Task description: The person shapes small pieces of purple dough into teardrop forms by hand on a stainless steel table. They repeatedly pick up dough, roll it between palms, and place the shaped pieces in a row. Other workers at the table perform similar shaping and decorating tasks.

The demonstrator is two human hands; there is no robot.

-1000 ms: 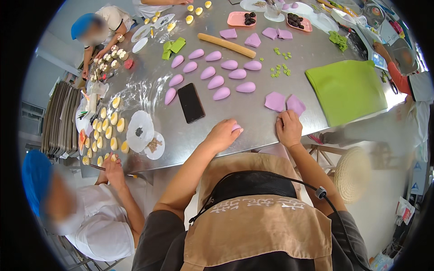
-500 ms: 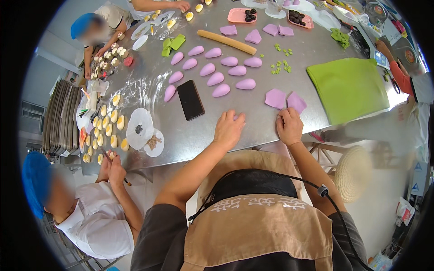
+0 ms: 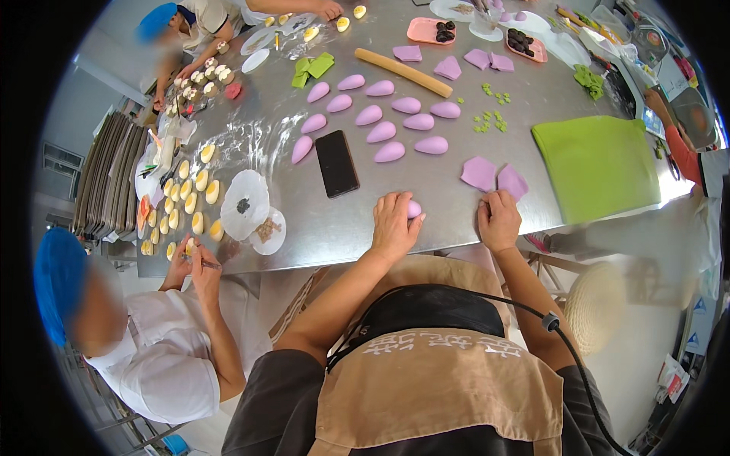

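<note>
My left hand (image 3: 394, 225) is at the table's near edge, its fingers curved round a small rounded piece of lilac dough (image 3: 414, 209) that shows between fingers and thumb. To the right, my right hand (image 3: 499, 219) is closed with its fingers curled down. It lies against the lower side of a torn lilac dough sheet (image 3: 512, 182); what is inside its fingers is hidden. Another flat lilac dough sheet (image 3: 479, 173) sits just left of that one. Beyond my left hand, several smooth teardrop-shaped lilac dough pieces (image 3: 382, 132) are spread in loose rows.
A black phone (image 3: 337, 164) lies left of my hands. Farther off are a wooden rolling pin (image 3: 403, 72), green dough pieces (image 3: 312, 70) and pink trays (image 3: 431, 31). A green cloth (image 3: 597, 167) covers the right side. At left, a co-worker (image 3: 160, 342) handles egg-like pieces (image 3: 190, 203).
More of the lilac dough shows at my left hand, whose fingers have shifted around it. My right hand stays by the dough sheets. The whole view has swung slightly.
</note>
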